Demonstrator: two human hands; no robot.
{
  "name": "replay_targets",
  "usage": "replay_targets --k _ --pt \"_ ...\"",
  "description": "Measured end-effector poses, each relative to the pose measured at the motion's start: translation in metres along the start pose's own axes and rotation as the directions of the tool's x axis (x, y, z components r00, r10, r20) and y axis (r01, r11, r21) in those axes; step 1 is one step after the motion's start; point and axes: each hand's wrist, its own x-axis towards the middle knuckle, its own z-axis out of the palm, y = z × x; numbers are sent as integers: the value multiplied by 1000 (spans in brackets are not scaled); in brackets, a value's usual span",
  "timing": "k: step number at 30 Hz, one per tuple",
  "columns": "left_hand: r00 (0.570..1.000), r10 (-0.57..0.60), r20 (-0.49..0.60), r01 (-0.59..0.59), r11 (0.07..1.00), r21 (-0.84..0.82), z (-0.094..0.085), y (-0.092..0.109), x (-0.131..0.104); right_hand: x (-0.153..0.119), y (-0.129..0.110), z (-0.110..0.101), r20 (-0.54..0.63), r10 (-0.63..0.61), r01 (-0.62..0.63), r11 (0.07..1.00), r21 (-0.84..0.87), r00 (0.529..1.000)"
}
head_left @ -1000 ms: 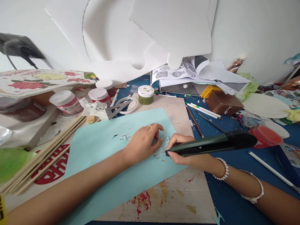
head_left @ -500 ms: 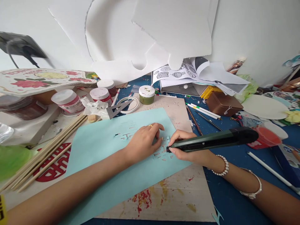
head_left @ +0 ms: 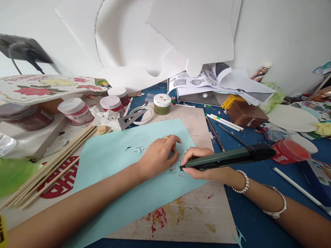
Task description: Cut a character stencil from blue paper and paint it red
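Observation:
A light blue sheet of paper (head_left: 116, 193) with small cut-out slits lies across a paint-stained board (head_left: 196, 220). My left hand (head_left: 157, 156) rests on the sheet beside the cuts, holding nothing, its fingers bent and the thumb apart from the index finger. Just to its right, my right hand (head_left: 199, 162) is closed around a dark green utility knife (head_left: 227, 156). The knife's front end points down at the cut area, while its body slants back over the wrist. I cannot make out the blade, and the fingers cover some of the slits.
Wooden sticks (head_left: 59, 162) lie left, over a red cut-out (head_left: 62, 179). Behind the sheet stand a green paint jar (head_left: 162, 106), a tape roll (head_left: 147, 115) and a metal set square (head_left: 130, 120). Brushes (head_left: 230, 132) and a red tub (head_left: 288, 150) are on the right.
My right hand and the utility knife have shifted slightly left, closer to my left hand, over the cuts. My left hand stays in place on the sheet.

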Motion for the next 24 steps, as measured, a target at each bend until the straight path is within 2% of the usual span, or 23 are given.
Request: replay_targets --k 12,24 --pt "1000 1 8 -2 1000 5 0 0 0 0 1 1 -10 -35 35 999 -11 999" --pt "1000 17 -3 -17 1000 4 1 -1 1 -4 1 -4 -55 0 -2 999 -49 998"
